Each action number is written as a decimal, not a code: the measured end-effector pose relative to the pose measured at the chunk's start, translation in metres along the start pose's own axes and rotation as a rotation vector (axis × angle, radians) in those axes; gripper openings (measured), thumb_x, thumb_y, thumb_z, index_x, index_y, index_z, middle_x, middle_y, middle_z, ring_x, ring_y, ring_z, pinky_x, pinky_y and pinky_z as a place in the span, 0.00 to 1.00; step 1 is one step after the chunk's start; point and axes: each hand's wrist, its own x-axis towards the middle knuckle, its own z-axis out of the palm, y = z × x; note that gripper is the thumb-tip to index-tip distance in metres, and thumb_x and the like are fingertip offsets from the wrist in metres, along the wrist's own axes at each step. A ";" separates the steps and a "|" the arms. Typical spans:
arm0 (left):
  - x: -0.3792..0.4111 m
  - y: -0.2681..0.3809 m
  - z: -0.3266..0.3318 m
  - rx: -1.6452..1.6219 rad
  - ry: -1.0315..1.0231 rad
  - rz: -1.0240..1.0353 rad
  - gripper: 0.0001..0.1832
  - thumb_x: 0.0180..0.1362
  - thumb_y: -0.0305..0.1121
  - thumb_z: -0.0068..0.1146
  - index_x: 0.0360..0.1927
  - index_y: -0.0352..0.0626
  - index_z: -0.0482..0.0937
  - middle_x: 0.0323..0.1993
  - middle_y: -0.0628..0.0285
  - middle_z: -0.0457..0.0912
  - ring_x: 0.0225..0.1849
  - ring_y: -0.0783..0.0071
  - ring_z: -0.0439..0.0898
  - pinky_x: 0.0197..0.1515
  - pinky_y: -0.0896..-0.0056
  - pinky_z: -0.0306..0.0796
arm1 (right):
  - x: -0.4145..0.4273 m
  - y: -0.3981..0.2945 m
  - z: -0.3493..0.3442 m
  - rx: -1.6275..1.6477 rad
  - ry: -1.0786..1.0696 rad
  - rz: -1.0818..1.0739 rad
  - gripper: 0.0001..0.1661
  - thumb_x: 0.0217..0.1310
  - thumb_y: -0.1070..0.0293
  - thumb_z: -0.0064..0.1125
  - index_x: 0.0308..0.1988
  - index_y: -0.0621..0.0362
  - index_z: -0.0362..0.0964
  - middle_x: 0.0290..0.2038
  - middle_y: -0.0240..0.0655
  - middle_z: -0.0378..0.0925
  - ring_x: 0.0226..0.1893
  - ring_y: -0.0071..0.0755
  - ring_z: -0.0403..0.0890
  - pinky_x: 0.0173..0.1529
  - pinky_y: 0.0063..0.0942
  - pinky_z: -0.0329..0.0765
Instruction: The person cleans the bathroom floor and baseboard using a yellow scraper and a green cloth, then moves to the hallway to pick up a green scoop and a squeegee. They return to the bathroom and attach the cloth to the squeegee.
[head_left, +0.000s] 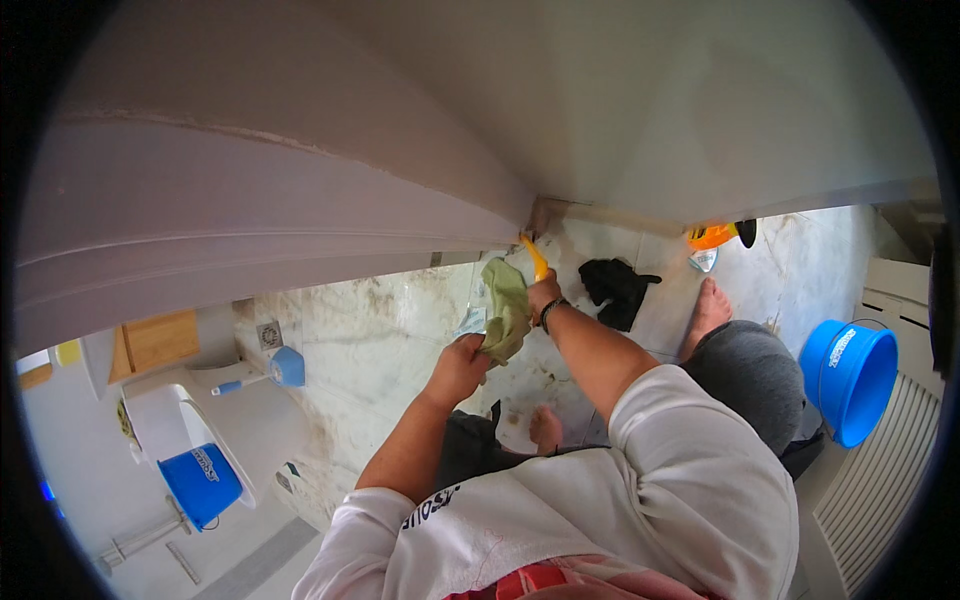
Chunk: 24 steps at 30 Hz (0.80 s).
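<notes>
My right hand (543, 297) grips the handle of a yellow tool (535, 259), whose far end meets the bottom corner of the door frame (534, 217). What kind of head the tool has cannot be made out. A pale green cloth (507, 307) hangs from my left hand (459, 367), pinched at its near end and bunched above the dirty marble-look floor (390, 307). Just beyond my left hand lies a small pale packet (471, 321). To the right of my right hand, a crumpled black cloth (616, 291) rests on the floor.
An orange bottle (711, 237) with a black cap lies by the wall, near a small white-and-teal item (703, 260). At right stands a blue bucket (832, 375) beside a louvred door (881, 472). Another blue bucket (196, 484), a toilet brush (285, 367) and a floor drain (269, 336) are at left.
</notes>
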 end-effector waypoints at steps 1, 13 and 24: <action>0.001 -0.003 0.000 0.045 0.014 0.036 0.10 0.44 0.24 0.42 0.31 0.34 0.71 0.25 0.57 0.71 0.23 0.70 0.71 0.25 0.73 0.66 | -0.004 -0.003 0.002 -0.027 0.024 -0.002 0.25 0.45 0.78 0.43 0.47 0.57 0.49 0.36 0.45 0.66 0.36 0.40 0.71 0.36 0.33 0.70; -0.002 0.017 0.005 -0.004 0.005 -0.050 0.10 0.43 0.26 0.43 0.30 0.35 0.71 0.26 0.50 0.72 0.25 0.60 0.74 0.29 0.68 0.67 | -0.024 -0.032 -0.006 0.057 0.033 0.104 0.23 0.46 0.75 0.42 0.47 0.59 0.51 0.43 0.50 0.66 0.46 0.48 0.67 0.47 0.35 0.65; -0.008 0.011 0.006 -0.028 0.016 -0.019 0.12 0.43 0.27 0.43 0.33 0.36 0.71 0.26 0.51 0.72 0.24 0.63 0.74 0.28 0.69 0.67 | -0.044 -0.035 -0.009 0.103 -0.016 0.072 0.25 0.42 0.77 0.44 0.45 0.55 0.52 0.35 0.43 0.68 0.37 0.43 0.71 0.41 0.34 0.68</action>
